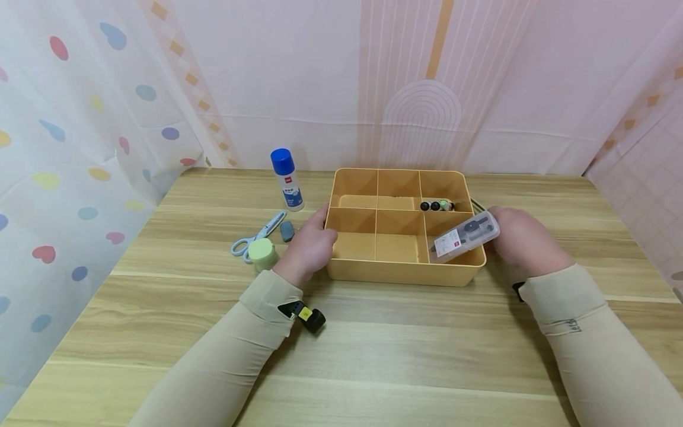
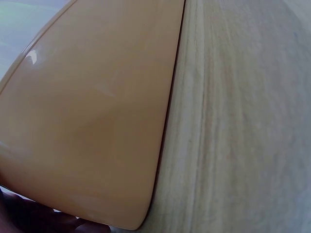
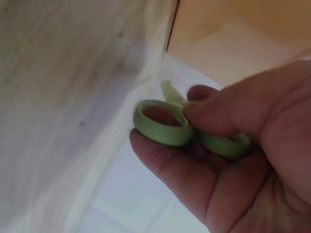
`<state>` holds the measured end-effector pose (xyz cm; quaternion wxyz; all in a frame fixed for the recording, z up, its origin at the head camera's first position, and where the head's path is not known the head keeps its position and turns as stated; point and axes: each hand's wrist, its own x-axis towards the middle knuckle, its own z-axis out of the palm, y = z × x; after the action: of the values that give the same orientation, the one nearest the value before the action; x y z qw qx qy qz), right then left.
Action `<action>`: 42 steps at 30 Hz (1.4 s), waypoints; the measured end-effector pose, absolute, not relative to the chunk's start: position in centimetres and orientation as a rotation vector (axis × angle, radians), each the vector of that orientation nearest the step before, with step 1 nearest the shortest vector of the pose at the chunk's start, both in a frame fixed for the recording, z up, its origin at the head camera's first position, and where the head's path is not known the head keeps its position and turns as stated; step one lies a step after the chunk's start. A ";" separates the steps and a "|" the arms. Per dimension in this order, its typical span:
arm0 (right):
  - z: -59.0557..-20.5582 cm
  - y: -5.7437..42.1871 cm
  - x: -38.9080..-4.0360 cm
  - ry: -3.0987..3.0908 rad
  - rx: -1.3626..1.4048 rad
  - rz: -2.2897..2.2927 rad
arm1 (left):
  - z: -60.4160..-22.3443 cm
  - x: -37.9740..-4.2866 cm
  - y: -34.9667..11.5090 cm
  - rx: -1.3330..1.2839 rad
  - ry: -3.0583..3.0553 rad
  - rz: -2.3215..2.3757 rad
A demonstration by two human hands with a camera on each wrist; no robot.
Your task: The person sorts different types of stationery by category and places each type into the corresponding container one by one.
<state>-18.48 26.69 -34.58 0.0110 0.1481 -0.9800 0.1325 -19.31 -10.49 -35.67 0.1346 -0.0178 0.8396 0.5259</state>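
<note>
My left hand [image 1: 309, 248] grips the left side of a yellow-orange divided storage box [image 1: 405, 273], its thumb at the rim. In the left wrist view the fingers [image 2: 53, 218] lie along the box's end. Beyond the box's right side, my right hand [image 1: 525, 240] pinches a pair of green scissors [image 3: 163, 131] by the finger loops. Most of the scissors is hidden in the head view. A clear case with a compass set [image 1: 465, 237] leans tilted in the front right compartment, its upper end over the rim beside my right hand.
Small cylinders with black and green ends [image 1: 436, 205] lie in the back right compartment. Left of the box are a blue-capped glue bottle [image 1: 288, 181], light blue scissors [image 1: 261, 234], a blue-grey eraser [image 1: 287, 231] and a green-lidded jar [image 1: 262, 255]. A curtain [image 1: 299, 89] hangs behind the table.
</note>
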 end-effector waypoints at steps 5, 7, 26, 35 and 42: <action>-33.8 27.2 -19.1 -3.093 0.283 0.489 | -35.5 -19.3 -10.4 -0.059 2.429 1.517; -33.6 27.3 -19.2 -3.096 0.200 0.545 | -35.5 -19.3 -10.3 -0.062 2.431 1.516; -31.0 26.7 -18.1 -2.710 0.000 0.731 | -35.7 -19.2 -10.5 -0.075 2.428 1.540; -29.6 25.2 -16.7 -2.553 0.073 0.785 | -35.8 -19.4 -10.4 -0.050 2.419 1.560; -29.3 23.7 -15.6 -2.458 0.240 0.736 | -35.7 -19.2 -10.4 -0.039 2.422 1.561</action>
<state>-15.62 23.74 -29.29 0.2787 0.0893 -0.9160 0.2744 -19.19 -10.45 -35.68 0.1295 -0.0134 0.8334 0.5372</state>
